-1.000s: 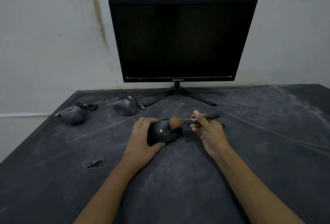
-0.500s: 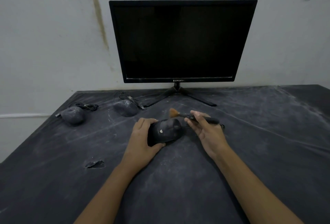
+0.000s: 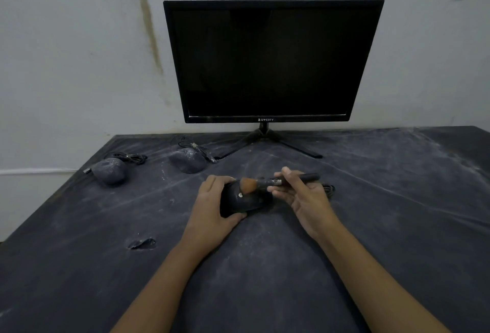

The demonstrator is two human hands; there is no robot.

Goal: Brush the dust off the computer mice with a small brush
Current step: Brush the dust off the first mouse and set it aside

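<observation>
A stained pale wall (image 3: 79,54) rises behind the far edge of everything. In front of it spreads the table (image 3: 397,239), covered in a dark sheet streaked with pale dust. At the far middle stands a black monitor (image 3: 270,62), its screen dark, on a thin stand (image 3: 265,137) whose legs splay across the sheet.

My forearms come in from the near edge and meet at the middle of the table. My left hand (image 3: 212,208) grips the black mouse (image 3: 244,204), which lies on the sheet just near of the monitor stand. My fingers curl over its far left side and my thumb presses its near edge. My right hand (image 3: 307,200) is just to the right of it, palm turned up, pinching the brush (image 3: 281,181) between thumb and fingertips, with the lower fingers loosely spread beneath.

Two more mice sit at the far left, well apart from my hands. The dusty mouse (image 3: 109,171) is close to the left edge. The second dusty mouse (image 3: 187,160) is between it and the stand. Both are grey with powder.

The brush lies almost level, handle pointing right and its orange bristles (image 3: 249,184) touching the top of the black mouse.

A coiled cable (image 3: 132,158) lies behind the left mouse and another cable (image 3: 201,148) behind the second. A dark loop of cord (image 3: 328,189) shows just past my right hand. A small tear (image 3: 143,243) marks the sheet near my left forearm.
</observation>
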